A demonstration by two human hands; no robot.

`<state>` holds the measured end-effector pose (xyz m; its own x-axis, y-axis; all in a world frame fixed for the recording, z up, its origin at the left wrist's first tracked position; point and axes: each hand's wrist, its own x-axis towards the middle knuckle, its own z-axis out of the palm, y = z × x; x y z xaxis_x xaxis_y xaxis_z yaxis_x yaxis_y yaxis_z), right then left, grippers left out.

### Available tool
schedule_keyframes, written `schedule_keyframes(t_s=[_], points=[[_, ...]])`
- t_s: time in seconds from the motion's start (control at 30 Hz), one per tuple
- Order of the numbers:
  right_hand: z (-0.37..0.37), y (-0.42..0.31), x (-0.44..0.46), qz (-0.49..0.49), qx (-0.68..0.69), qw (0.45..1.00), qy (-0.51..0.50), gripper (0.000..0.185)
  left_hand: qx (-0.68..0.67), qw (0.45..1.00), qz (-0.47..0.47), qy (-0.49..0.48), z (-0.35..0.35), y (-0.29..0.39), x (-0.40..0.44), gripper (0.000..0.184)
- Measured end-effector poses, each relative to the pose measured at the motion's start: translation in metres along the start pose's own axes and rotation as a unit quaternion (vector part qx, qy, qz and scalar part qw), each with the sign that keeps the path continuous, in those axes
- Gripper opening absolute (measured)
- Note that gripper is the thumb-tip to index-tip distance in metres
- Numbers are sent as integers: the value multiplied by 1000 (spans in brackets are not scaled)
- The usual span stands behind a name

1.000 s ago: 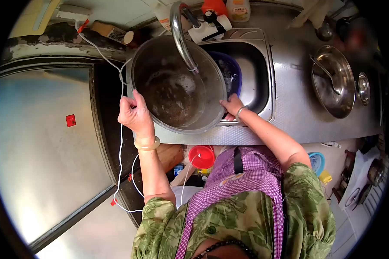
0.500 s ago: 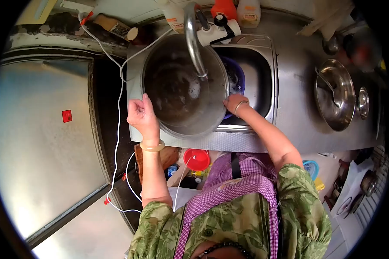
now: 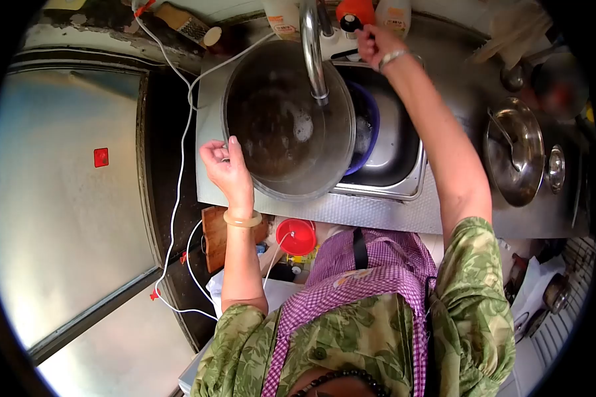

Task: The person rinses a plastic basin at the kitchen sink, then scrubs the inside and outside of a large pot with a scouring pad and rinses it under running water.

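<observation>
Grey pot sat under the faucet, left hand curled at the pot's edge, right hand bunched at the knob beside the faucet (both grips uncertain), seemingly adjusting it, next needing a measured turn.

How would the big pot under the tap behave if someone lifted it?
The big pot would probably be heavy: it is wide and deep, and seems to hold murky liquid. Looking metallic, it should stay stiff. Tipping it might slosh that liquid about.

L-side glare, fisheye distort.
</observation>
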<state>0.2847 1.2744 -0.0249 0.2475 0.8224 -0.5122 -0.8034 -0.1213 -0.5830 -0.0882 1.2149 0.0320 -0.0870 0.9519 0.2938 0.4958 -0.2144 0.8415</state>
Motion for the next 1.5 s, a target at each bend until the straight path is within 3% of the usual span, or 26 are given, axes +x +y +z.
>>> schedule_keyframes(t_s=[0.17, 0.2, 0.27, 0.3, 0.37, 0.4, 0.5, 0.63, 0.73, 0.83, 0.93, 1.07, 1.13, 1.2, 1.3, 1.33, 1.4, 1.43, 1.47, 1.5], points=[[-22, -17, 30, -57, 152, 986, -32, 15, 26, 1000, -4, 14, 4, 7, -3, 23], [-15, -11, 0, -114, 140, 983, 14, 17, 31, 999, 2, 13, 4, 0, -3, 23], [-48, 22, -2, -164, -22, 985, 46, 18, 28, 999, 7, 20, 6, 8, -3, 23], [-66, 47, -8, -154, -188, 969, 41, 17, 27, 999, 9, 25, 7, 10, -4, 23], [-104, 109, -20, -143, -468, 872, 33, 20, 30, 999, 17, 26, 7, 5, -3, 22], [-127, 137, -19, -297, -679, 672, 13, 35, 32, 999, 22, 25, 7, 3, -2, 22], [-143, 170, -30, -355, -749, 560, -11, 47, 16, 999, 26, 27, 9, -4, -1, 21], [-140, 178, -34, -309, -774, 552, -18, 62, 8, 1000, 12, 21, 8, -8, -3, 20], [-145, 180, -40, -343, -760, 552, -34, 67, 26, 999, 37, 24, 7, -14, 1, 19], [-139, 181, -65, -245, -752, 611, -22, 66, 32, 999, 31, 23, 6, -14, 4, 21], [-136, 182, -79, -218, -762, 608, -34, 63, 52, 998, 27, 16, 7, -6, 6, 23], [-142, 204, -79, -258, -817, 516, -11, 45, 13, 999, 32, 22, 6, -8, 13, 21], [-152, 224, -70, -265, -785, 559, 17, 41, 47, 998, 45, 18, 5, -4, 24, 21], [-150, 221, -86, -315, -820, 477, 19, 34, 89, 994, 67, 19, 4, 0, 38, 19], [-140, 208, -103, -333, -806, 489, 5, 21, 91, 993, 71, 7, 4, 1, 51, 18], [-140, 207, -104, -344, -785, 515, -3, 15, 88, 993, 73, 6, 3, 1, 52, 18], [-141, 209, -100, -260, -778, 570, -49, 12, 74, 995, 70, 9, 5, -3, 56, 19], [-144, 214, -95, -250, -737, 627, -28, 11, 40, 997, 70, 2, 6, -8, 57, 18], [-146, 214, -96, -380, -741, 552, -42, 11, 43, 997, 67, -4, 5, -10, 56, 18], [-140, 213, -97, -328, -750, 573, -34, 12, 53, 996, 76, -5, 5, -11, 55, 17]])
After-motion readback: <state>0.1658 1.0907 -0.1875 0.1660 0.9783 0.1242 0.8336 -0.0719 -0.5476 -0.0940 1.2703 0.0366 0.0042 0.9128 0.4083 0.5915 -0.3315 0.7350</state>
